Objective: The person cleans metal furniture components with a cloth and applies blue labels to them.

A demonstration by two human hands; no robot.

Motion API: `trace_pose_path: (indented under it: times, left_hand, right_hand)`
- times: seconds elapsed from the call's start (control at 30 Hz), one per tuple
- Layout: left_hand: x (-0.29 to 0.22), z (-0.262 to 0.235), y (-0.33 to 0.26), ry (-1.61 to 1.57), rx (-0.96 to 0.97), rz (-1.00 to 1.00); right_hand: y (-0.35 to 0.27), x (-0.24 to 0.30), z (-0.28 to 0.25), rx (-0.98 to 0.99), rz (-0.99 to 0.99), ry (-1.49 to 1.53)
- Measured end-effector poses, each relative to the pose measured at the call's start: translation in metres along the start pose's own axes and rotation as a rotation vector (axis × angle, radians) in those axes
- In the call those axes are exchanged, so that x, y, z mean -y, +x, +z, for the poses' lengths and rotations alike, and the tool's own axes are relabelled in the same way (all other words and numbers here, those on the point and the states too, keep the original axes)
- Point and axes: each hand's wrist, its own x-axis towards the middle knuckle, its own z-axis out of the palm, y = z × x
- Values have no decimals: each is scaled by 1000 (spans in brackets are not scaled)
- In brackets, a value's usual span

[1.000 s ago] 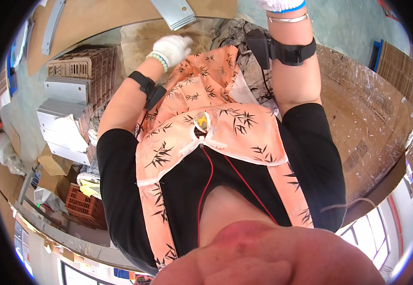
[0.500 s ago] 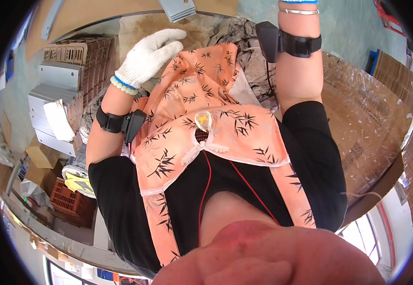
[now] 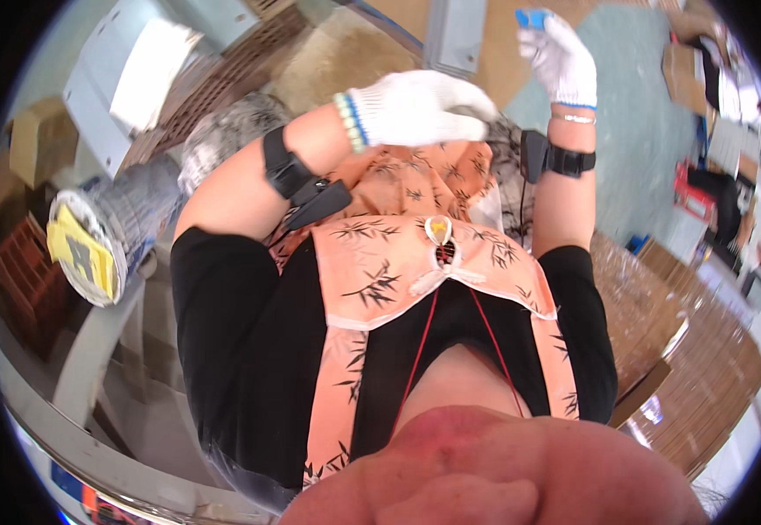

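Note:
My left hand (image 3: 424, 109), in a white knit glove with a bead bracelet at the wrist, hovers over the lap of my peach apron (image 3: 398, 188). Its fingers are loosely bent, with the thumb apart and nothing visible between them. Farther out and to the right, my right hand (image 3: 564, 66), also gloved in white, is closed with a small blue piece (image 3: 531, 17) at its fingertips. What that piece is cannot be made out. Between the hands, at the far side, lie stacked flat grey panels (image 3: 455, 35) on a brown surface.
At the far left, larger grey panels (image 3: 101, 87) and a white sheet (image 3: 149, 74) rest by a brown plastic crate (image 3: 223, 74). A round container with yellow material (image 3: 87, 254) stands on my left. Flattened cardboard (image 3: 704, 367) is stacked on my right.
My body and view have turned to the right. My left hand has moved right across the apron. The right hand, formerly beyond the top edge, now shows with the blue piece.

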Motion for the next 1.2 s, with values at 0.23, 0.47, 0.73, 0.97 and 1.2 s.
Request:
trace_pose_path:
  times: [0.23, 0.47, 0.73, 0.97, 1.2]
  left_hand:
    - [-48, -19, -27, -475, -139, 136]
    - [-57, -49, -25, -829, -134, 771]
    - [-83, -85, -70, -1123, -324, 920]
    - [-119, -72, -102, -1173, -166, 978]
    - [-127, -81, -118, -1136, -170, 1108]
  right_hand:
    - [55, -42, 122, 135, 182, -134]
    - [111, -82, 278, 462, 304, -183]
    - [86, -141, 421, 792, 450, -603]
    - [48, -161, 488, 943, 438, -743]
    - [28, -171, 539, 1130, -95, -1314]
